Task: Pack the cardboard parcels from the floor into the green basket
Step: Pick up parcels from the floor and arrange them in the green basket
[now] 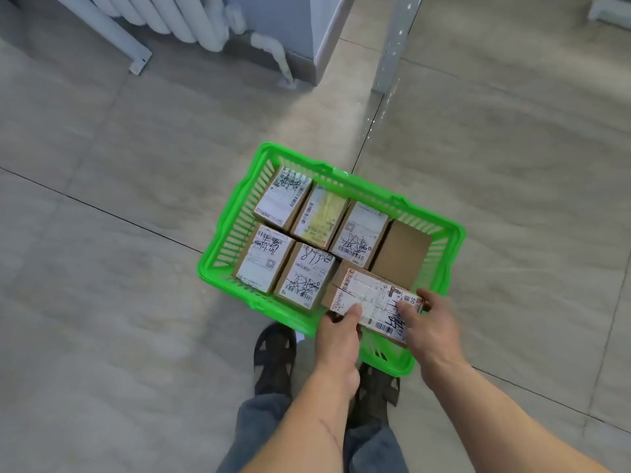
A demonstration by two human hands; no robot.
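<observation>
The green basket (225, 240) stands on the tiled floor in front of my feet. Several cardboard parcels with white shipping labels lie flat inside it, among them a yellow-labelled one (322, 213) and a plain brown one (403, 254) at the right. Both my hands hold one more labelled parcel (370, 298) over the basket's near right corner. My left hand (338, 332) grips its near left end with the thumb on top. My right hand (426, 322) grips its right end with fingers spread over the label.
A white radiator (170, 18) and a grey wall corner (307, 39) stand at the back. A perforated metal upright (392, 46) rises behind the basket. My sandalled feet (273, 356) are just behind the basket's near rim.
</observation>
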